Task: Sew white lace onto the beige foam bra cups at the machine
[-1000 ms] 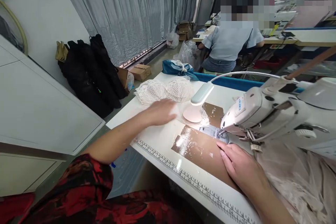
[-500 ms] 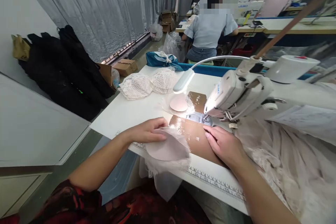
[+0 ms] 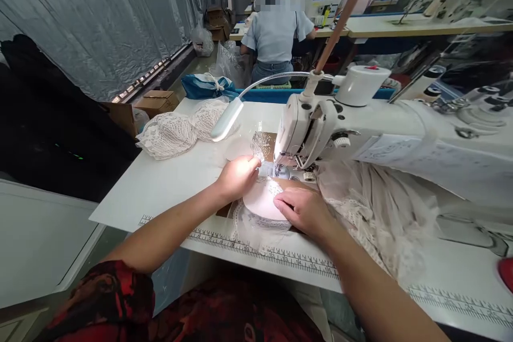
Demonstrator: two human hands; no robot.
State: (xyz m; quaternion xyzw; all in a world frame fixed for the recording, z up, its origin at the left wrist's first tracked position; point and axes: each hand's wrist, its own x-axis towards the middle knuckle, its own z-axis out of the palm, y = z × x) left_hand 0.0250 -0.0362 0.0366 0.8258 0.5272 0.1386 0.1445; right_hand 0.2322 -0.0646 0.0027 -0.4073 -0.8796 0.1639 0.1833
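where one held the pale cup (image 3: 262,200), both hands (image 3: 237,177) (image 3: 306,209) now do

Pale, smooth cup (image 3: 261,203) — lace-edged; brightly lit

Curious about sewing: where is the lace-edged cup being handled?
In the head view, just below centre, the lace-edged cup is between left hand and right hand, near the sewing machine.
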